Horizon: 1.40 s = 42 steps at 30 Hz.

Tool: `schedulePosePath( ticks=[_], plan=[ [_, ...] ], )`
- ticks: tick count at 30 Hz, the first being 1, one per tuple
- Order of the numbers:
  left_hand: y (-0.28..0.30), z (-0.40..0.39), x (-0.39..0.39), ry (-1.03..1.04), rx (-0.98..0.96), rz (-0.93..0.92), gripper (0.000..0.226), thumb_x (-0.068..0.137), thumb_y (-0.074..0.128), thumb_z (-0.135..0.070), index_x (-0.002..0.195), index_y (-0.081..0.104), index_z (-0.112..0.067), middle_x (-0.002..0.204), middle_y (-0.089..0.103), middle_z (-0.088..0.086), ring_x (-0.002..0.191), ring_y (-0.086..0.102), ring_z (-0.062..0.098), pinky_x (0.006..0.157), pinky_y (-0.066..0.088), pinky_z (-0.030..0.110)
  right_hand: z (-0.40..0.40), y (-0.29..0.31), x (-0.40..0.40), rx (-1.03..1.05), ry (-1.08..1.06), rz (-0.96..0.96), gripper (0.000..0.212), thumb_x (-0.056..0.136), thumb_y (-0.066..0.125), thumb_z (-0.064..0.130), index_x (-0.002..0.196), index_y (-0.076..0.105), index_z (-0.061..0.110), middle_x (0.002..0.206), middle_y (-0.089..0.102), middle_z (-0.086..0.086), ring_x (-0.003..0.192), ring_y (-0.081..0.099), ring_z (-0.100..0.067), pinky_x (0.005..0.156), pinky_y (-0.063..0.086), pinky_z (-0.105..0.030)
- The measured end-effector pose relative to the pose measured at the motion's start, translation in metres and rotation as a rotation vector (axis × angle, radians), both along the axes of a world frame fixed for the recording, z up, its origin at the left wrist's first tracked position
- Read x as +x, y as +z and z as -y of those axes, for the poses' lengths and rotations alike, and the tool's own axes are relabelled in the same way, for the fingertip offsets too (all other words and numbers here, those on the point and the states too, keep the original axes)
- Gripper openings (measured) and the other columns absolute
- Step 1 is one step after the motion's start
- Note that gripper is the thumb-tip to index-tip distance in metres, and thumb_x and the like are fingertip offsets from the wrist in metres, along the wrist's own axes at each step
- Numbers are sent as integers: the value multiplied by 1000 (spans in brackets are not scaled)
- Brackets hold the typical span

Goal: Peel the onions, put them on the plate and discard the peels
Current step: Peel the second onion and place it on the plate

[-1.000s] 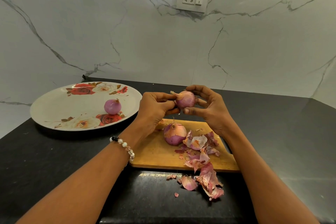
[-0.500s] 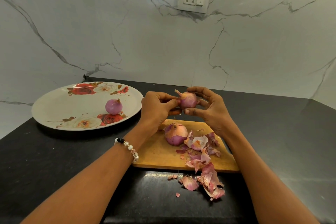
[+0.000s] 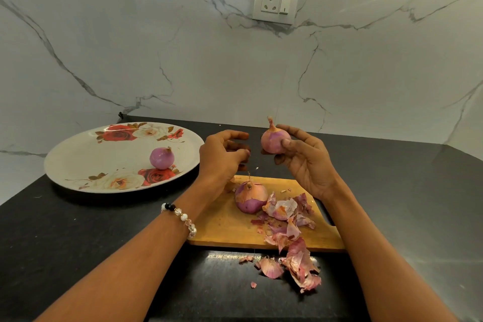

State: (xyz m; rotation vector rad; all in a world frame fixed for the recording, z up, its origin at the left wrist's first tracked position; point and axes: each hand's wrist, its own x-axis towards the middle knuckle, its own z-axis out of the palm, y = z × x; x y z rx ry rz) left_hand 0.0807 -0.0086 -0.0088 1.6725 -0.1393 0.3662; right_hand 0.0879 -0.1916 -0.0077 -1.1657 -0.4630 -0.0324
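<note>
Polished black stone for the countertop (image 3: 78, 243), finely speckled, with a soft sheen near the right; glossy white marble with grey veins on the far wall (image 3: 183, 60); smooth white plastic for the socket plate (image 3: 276, 2); matt, warm-toned wood for the cutting board (image 3: 224, 227); glazed, shiny plate (image 3: 78, 165) with printed roses; dry, papery, crinkled onion peels (image 3: 298, 256); glassy and pearly beads on the bracelet (image 3: 183, 217).

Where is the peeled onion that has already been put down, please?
In the head view, the peeled onion sits on the floral plate at left, near its right side, just above a printed red rose.
</note>
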Motion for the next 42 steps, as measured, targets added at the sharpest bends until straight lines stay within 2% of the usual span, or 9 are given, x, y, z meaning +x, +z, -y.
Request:
schedulePosePath(
  ticks=[2,4,8,12,16,19,30,35,42],
  plan=[
    [-1,1,1,-5,24,53,21,87,67,-7,102,70,-22,92,71,-2,82,68,10,65,58,21,-1,0,0,-37,-10,5,52,73,80,13,121,61,3,120,62,-21,100,62,-41,62,57,-28],
    [-1,2,1,-14,27,89,14,89,65,-15,100,71,-21,91,72,-5,83,68,7,70,57,19,-2,0,-2,-100,-23,20,44,77,66,5,121,61,4,119,63,-19,101,64,-36,66,59,-29],
    [3,1,-2,-99,70,98,35,80,65,-40,109,71,-20,90,69,-12,87,66,6,73,53,18,-4,1,-6,-196,-57,48,44,77,72,0,118,61,6,114,66,-15,94,70,-26,67,59,-28],
    [2,0,-4,-175,42,82,33,80,73,-22,112,70,-13,90,72,-2,75,71,13,63,56,21,-2,1,-6,-210,-61,43,40,81,68,3,120,61,6,116,66,-17,96,70,-27,68,59,-28],
    [2,-1,-5,-178,60,75,27,82,72,-13,108,71,-7,88,73,4,72,72,16,63,58,26,-2,0,-7,-290,-76,49,35,84,67,1,118,63,8,119,64,-18,101,68,-32,69,59,-30],
    [1,-2,-4,-183,73,63,23,83,70,-11,106,71,-6,87,72,6,72,72,16,66,60,29,-2,0,-8,-322,-80,51,31,91,57,-7,117,63,9,117,64,-16,98,68,-30,68,59,-29],
    [-2,-2,-1,-127,42,75,18,87,65,-6,104,72,-7,87,72,7,71,72,16,65,60,28,-4,0,-7,-289,-86,39,28,93,55,-5,116,64,9,113,67,-11,97,69,-29,67,59,-27],
    [-1,2,-2,-133,-14,72,19,84,70,-15,101,72,-6,88,73,7,74,72,15,66,59,27,-1,-1,-4,-266,-130,72,35,88,66,-2,121,61,7,119,64,-18,99,69,-28,72,60,-30],
    [-5,4,-1,-28,154,146,16,83,72,-13,97,74,-7,81,72,3,67,71,10,62,58,22,-5,-4,-4,-435,-215,163,47,79,76,-3,122,60,9,120,60,-9,106,66,-28,81,61,-40]
  ],
)
